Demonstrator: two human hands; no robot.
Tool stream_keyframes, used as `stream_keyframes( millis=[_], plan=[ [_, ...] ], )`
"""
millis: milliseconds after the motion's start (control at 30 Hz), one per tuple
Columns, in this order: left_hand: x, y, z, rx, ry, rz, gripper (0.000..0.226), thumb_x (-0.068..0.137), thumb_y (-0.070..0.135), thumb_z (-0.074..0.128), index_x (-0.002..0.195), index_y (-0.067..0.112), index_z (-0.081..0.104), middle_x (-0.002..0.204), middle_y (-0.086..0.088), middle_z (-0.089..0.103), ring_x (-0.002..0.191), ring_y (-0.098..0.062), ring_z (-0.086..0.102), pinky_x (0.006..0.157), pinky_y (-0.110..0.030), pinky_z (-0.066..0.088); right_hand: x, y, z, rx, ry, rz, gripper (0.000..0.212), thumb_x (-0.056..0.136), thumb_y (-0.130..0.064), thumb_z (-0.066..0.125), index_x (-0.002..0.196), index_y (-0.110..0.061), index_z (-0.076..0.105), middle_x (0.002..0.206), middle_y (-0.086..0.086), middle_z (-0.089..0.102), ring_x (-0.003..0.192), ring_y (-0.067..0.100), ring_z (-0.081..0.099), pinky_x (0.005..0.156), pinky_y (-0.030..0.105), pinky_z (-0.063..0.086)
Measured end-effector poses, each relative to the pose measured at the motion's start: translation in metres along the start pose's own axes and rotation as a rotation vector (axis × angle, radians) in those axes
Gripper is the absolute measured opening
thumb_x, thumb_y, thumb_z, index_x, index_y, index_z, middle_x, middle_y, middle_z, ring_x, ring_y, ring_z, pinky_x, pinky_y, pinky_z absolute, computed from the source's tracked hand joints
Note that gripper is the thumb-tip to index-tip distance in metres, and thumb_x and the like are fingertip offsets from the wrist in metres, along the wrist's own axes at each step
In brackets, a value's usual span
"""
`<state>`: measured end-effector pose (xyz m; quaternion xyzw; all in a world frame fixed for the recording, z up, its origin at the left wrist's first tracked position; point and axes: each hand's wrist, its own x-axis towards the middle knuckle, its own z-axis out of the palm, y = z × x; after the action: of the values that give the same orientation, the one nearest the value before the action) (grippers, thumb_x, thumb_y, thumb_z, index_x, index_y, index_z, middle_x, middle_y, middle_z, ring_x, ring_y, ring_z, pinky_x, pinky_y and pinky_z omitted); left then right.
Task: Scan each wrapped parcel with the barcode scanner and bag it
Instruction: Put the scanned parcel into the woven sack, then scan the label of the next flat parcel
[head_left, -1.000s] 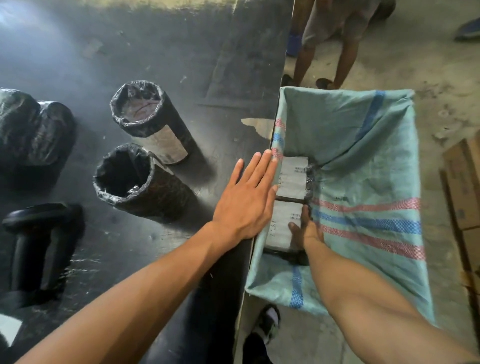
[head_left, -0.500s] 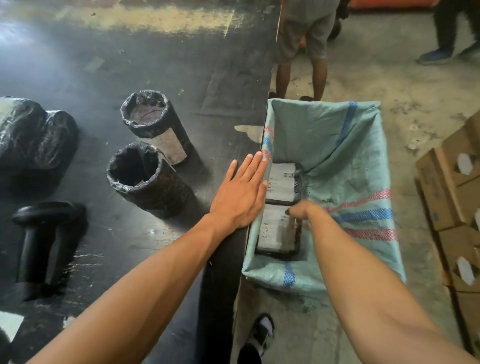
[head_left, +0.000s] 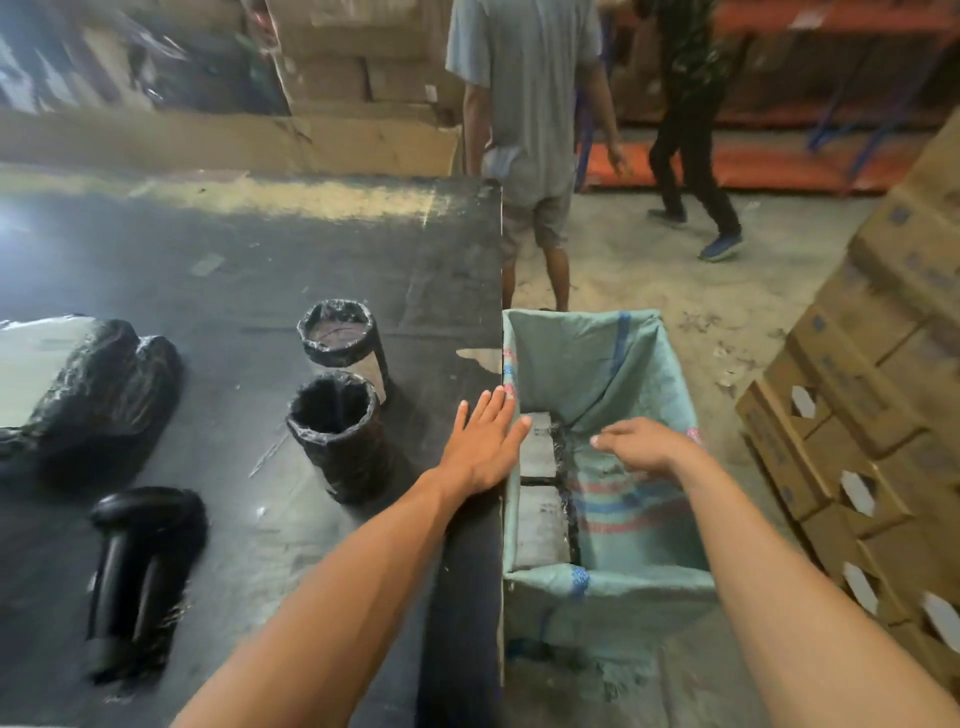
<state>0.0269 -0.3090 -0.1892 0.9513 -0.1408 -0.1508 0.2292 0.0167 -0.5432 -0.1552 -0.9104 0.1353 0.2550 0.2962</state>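
Note:
An open green woven sack (head_left: 639, 577) hangs beside the table's right edge. Two black-wrapped parcels with white labels lie inside it, one nearer (head_left: 537, 525) and one farther (head_left: 537, 441). My left hand (head_left: 485, 441) lies flat and empty on the table edge, fingers spread, touching the sack's rim. My right hand (head_left: 641, 441) hovers over the sack, fingers loosely curled, holding nothing. Two black-wrapped cylindrical parcels (head_left: 340, 431) (head_left: 343, 343) stand on the dark table (head_left: 234, 260). A larger black-wrapped parcel (head_left: 88, 384) lies at the left. The black barcode scanner (head_left: 137, 577) lies at the front left.
Stacked cardboard boxes (head_left: 872, 415) stand on the floor to the right of the sack. A person in grey shorts (head_left: 530, 130) stands just past the table's far corner, and another person (head_left: 691, 130) walks behind. More cartons (head_left: 337, 78) are stacked beyond the table.
My right hand has come up out of the sack, off the nearer parcel, and is empty. The view has tilted upward. My left hand has stayed on the table edge.

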Motion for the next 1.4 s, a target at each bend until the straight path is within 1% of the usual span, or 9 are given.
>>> stream_keyframes(
  millis=[67,133,233,500,733,1033,1200,1300,1400],
  plan=[
    [-0.001,0.008,-0.014,-0.037,-0.022,-0.005,0.061,0.110,0.044,0.025,0.161,0.011,0.023,0.167,-0.010,0.025,0.155,-0.031,0.018,0.126,-0.050,0.010,-0.016,-0.005,-0.012,0.014,0.061,0.000,0.050,0.101,-0.046,0.064,0.144,-0.020,0.063,0.148,0.003,0.060,0.114,0.022,0.061,0.099,0.037,0.051],
    [-0.008,0.020,-0.032,-0.060,-0.001,-0.006,0.055,0.108,0.043,0.034,0.143,0.004,0.049,0.142,-0.020,0.054,0.134,-0.040,0.048,0.111,-0.050,0.038,-0.033,-0.016,-0.021,-0.023,0.134,0.009,0.048,0.100,-0.046,0.065,0.142,-0.022,0.065,0.150,0.004,0.060,0.127,0.024,0.059,0.111,0.038,0.044],
    [-0.028,0.034,-0.062,-0.061,0.094,0.068,0.048,0.105,0.042,0.042,0.126,0.002,0.058,0.125,-0.021,0.063,0.116,-0.040,0.059,0.094,-0.044,0.050,-0.060,-0.045,-0.024,0.009,0.234,0.015,0.051,0.101,-0.043,0.066,0.144,-0.016,0.063,0.152,0.008,0.058,0.137,0.028,0.056,0.115,0.039,0.044],
    [-0.085,0.006,-0.181,-0.043,0.369,0.273,0.043,0.096,0.040,0.057,0.121,0.006,0.065,0.123,-0.013,0.065,0.114,-0.032,0.061,0.095,-0.044,0.051,-0.123,-0.154,-0.007,-0.045,0.473,-0.075,0.052,0.101,-0.046,0.065,0.139,-0.010,0.066,0.145,0.015,0.063,0.133,0.031,0.059,0.108,0.036,0.046],
    [-0.135,-0.116,-0.269,0.047,0.473,0.120,0.044,0.098,0.040,0.055,0.125,0.006,0.060,0.127,-0.013,0.061,0.117,-0.030,0.057,0.094,-0.043,0.049,-0.145,-0.271,0.036,-0.059,0.516,-0.237,0.049,0.097,-0.051,0.067,0.130,-0.016,0.067,0.130,0.011,0.070,0.116,0.031,0.066,0.099,0.039,0.052],
    [-0.188,-0.313,-0.310,0.105,0.530,-0.335,0.052,0.098,0.045,0.053,0.129,0.002,0.056,0.131,-0.024,0.058,0.123,-0.042,0.053,0.099,-0.046,0.045,-0.144,-0.392,0.156,-0.258,0.266,-0.426,0.051,0.096,-0.059,0.061,0.135,-0.026,0.061,0.110,-0.003,0.070,0.101,0.019,0.059,0.084,0.033,0.044],
    [-0.210,-0.375,-0.296,0.073,0.521,-0.489,0.070,0.097,0.056,0.053,0.147,0.008,0.042,0.146,-0.024,0.045,0.133,-0.045,0.043,0.109,-0.052,0.036,-0.136,-0.399,0.239,-0.354,0.079,-0.356,0.066,0.094,-0.069,0.056,0.142,-0.024,0.057,0.141,0.007,0.065,0.131,0.028,0.058,0.101,0.037,0.046],
    [-0.212,-0.396,-0.281,-0.018,0.440,-0.537,0.082,0.094,0.068,0.051,0.156,0.019,0.029,0.152,-0.024,0.031,0.136,-0.050,0.036,0.113,-0.059,0.029,-0.138,-0.392,0.280,-0.336,-0.027,-0.260,0.085,0.086,-0.085,0.049,0.145,-0.023,0.055,0.148,0.009,0.060,0.133,0.029,0.058,0.102,0.038,0.047],
    [-0.208,-0.409,-0.282,-0.130,0.391,-0.533,0.090,0.088,0.076,0.053,0.160,0.034,0.019,0.155,-0.027,0.027,0.139,-0.051,0.033,0.113,-0.057,0.032,-0.140,-0.383,0.304,-0.223,-0.052,-0.216,0.088,0.081,-0.087,0.051,0.145,-0.027,0.051,0.142,0.008,0.061,0.122,0.027,0.061,0.094,0.037,0.050]
  ],
)
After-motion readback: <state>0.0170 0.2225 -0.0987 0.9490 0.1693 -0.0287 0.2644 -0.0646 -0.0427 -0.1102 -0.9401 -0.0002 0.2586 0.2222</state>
